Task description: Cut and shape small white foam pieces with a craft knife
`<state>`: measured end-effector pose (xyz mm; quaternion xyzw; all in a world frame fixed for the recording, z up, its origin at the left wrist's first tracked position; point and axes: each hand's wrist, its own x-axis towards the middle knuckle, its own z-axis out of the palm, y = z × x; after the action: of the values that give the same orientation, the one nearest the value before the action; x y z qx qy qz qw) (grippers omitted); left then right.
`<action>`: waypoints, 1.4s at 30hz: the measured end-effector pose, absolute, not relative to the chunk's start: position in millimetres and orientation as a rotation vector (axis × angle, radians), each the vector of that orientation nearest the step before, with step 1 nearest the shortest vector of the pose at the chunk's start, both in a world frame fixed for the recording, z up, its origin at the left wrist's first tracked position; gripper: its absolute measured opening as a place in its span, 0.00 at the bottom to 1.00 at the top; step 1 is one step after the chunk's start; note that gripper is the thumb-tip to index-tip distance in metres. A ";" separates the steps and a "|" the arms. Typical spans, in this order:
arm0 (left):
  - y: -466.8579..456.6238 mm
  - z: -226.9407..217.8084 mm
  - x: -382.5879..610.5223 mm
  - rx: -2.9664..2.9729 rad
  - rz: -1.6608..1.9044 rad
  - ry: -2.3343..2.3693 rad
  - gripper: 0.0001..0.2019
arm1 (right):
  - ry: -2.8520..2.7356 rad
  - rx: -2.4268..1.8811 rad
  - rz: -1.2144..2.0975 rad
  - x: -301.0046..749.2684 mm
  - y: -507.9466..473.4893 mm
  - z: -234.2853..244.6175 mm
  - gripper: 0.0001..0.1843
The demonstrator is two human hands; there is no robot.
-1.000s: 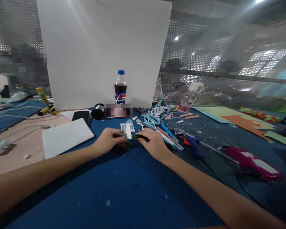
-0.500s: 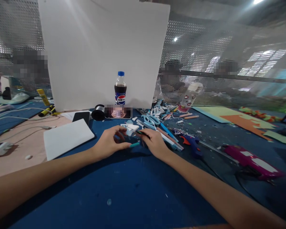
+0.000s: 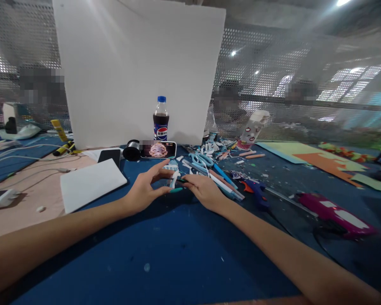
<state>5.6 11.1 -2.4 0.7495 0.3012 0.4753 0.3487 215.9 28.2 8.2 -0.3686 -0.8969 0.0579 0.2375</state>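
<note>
My left hand (image 3: 145,189) rests on the blue table cover (image 3: 178,250) with its fingers stretched out and apart, holding nothing. A small teal piece (image 3: 176,190) lies by its thumb tip. My right hand (image 3: 203,190) faces it, fingers pinched on a thin dark pen-like tool (image 3: 182,180). A small white cut-out piece (image 3: 174,178) stands between the two hands, touching neither that I can tell.
Behind the hands are a phone (image 3: 158,149), a tape roll (image 3: 131,149), a cola bottle (image 3: 161,120) and a white board (image 3: 139,72). Scissors (image 3: 201,160), pens, scraps, a blue glue gun (image 3: 257,188) and a magenta tool (image 3: 333,214) lie right. A white sheet (image 3: 92,183) lies left.
My left hand has let go and spread its fingers. The white piece left the hands and now stands between them. My right hand stays on the dark tool.
</note>
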 end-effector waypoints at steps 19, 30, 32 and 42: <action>12.3 2.0 7.1 1.990 0.990 0.927 0.21 | -2.608 -1.001 0.181 217.5 31.4 7.4 0.10; 12.7 4.2 6.4 1.998 0.992 0.953 0.19 | -2.659 -0.980 0.149 223.8 34.9 14.9 0.11; 13.6 3.4 5.9 1.998 1.002 0.949 0.19 | -2.654 -0.991 0.117 225.5 36.2 15.4 0.11; 18.2 -2.6 5.8 2.001 1.064 0.938 0.21 | -2.636 -0.993 0.067 223.6 32.2 15.3 0.11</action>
<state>5.8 18.2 -2.6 0.7679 0.3598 0.4083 0.3379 223.6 32.2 15.3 -0.3476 -0.9234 0.0233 0.1612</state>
